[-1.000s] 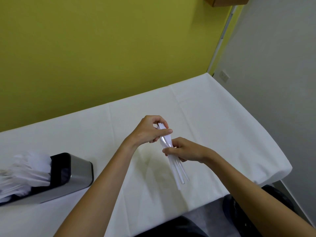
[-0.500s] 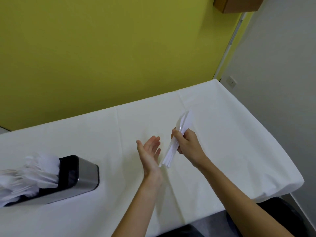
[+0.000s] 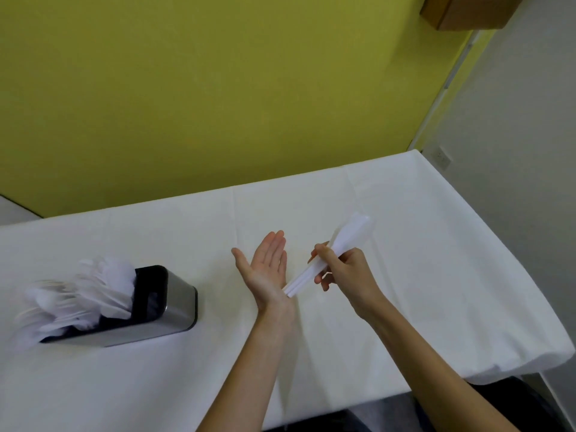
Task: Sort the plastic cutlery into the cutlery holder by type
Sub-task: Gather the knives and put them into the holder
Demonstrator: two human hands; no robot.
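The left hand [image 3: 266, 271] is held flat, palm facing right, fingers [image 3: 276, 244] straight together. Just right of it, the right hand [image 3: 347, 275] curls its fingers round a white plastic cutlery bundle [image 3: 347, 240].

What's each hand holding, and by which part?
Right hand grips the white plastic cutlery bundle mid-handle. Left hand holds nothing: open, its palm against the handle ends.

No readable text, labels, brands or numbers: cutlery holder [image 3: 177, 310], plastic cutlery [image 3: 346, 241] and surface [image 3: 436, 275] show no markings.
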